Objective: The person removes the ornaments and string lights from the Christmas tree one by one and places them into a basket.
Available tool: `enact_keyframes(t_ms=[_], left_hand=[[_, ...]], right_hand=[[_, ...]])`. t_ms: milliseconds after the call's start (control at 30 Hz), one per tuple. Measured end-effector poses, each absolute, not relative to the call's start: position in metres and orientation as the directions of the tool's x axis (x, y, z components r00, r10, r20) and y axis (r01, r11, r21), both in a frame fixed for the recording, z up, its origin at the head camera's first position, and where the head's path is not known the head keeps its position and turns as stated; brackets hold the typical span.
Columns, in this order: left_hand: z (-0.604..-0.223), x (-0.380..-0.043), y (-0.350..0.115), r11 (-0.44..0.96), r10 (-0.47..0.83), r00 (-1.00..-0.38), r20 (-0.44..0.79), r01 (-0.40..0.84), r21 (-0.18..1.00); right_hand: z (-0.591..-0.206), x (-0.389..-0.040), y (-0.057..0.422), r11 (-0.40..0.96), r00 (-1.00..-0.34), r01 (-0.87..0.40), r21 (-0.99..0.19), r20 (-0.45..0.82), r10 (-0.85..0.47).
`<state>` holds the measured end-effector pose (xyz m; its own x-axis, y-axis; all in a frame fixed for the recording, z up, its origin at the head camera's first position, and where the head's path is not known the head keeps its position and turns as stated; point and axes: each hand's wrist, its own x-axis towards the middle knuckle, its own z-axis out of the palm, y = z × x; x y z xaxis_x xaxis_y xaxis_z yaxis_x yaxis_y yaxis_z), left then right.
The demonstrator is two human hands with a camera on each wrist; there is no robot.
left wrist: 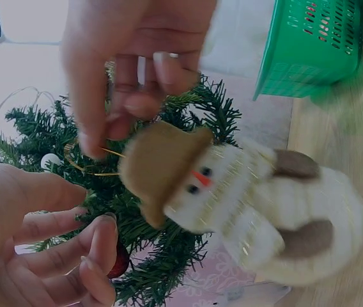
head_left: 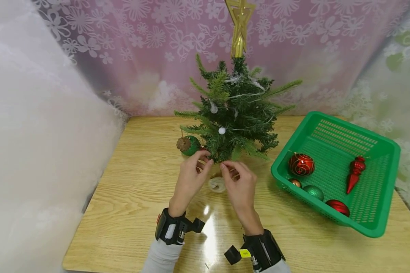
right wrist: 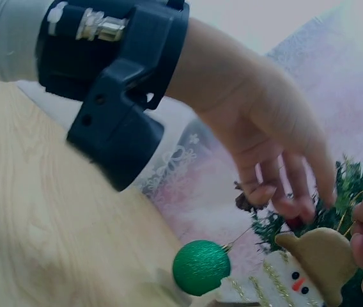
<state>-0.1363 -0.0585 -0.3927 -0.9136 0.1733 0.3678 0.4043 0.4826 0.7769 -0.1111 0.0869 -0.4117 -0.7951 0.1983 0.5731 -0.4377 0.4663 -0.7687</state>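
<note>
A plush snowman ornament (left wrist: 252,211) in a brown hat hangs by a gold cord loop (left wrist: 95,171) at the front of the small Christmas tree (head_left: 239,102). My right hand (head_left: 240,182) pinches that loop between thumb and forefinger, just above the hat. Close by on the left, at a low front branch, is my left hand (head_left: 191,176). Its thumb and fingers are loosely bent and apart, with nothing held between them in the left wrist view. From the head view, the snowman (head_left: 217,184) is partly hidden between the hands.
A green basket (head_left: 393,182) on the right holds red, green and copper-coloured baubles and a red drop ornament (head_left: 355,174). Left of the tree are a green ball (head_left: 191,146) and a pinecone (head_left: 183,143). A gold star (head_left: 240,26) tops the tree; string lights (head_left: 222,131) wrap it.
</note>
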Motion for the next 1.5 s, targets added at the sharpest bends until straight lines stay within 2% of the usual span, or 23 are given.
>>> enact_keyframes(t_ms=[333,767,1033,1500], left_hand=[[-0.396,-0.137,-0.057,0.47,0.204,-0.896,0.395,0.443,0.763],[-0.397,-0.137,-0.058,0.447,0.215,-0.902,0.374,0.432,0.784],[-0.4,-0.137,-0.058,0.435,0.213,-0.913,0.349,0.408,0.803],[-0.403,-0.136,-0.062,0.415,0.21,-0.914,0.347,0.405,0.815]], right_hand=[[-0.405,-0.111,0.088,0.534,-0.709,-0.529,-0.659,0.69,0.149],[-0.411,-0.102,0.095,0.527,-0.753,-0.508,-0.681,0.648,0.112],[-0.409,-0.091,0.116,0.533,-0.743,-0.468,-0.705,0.64,0.195],[-0.385,-0.076,0.167,0.511,-0.628,-0.447,-0.734,0.664,0.406]])
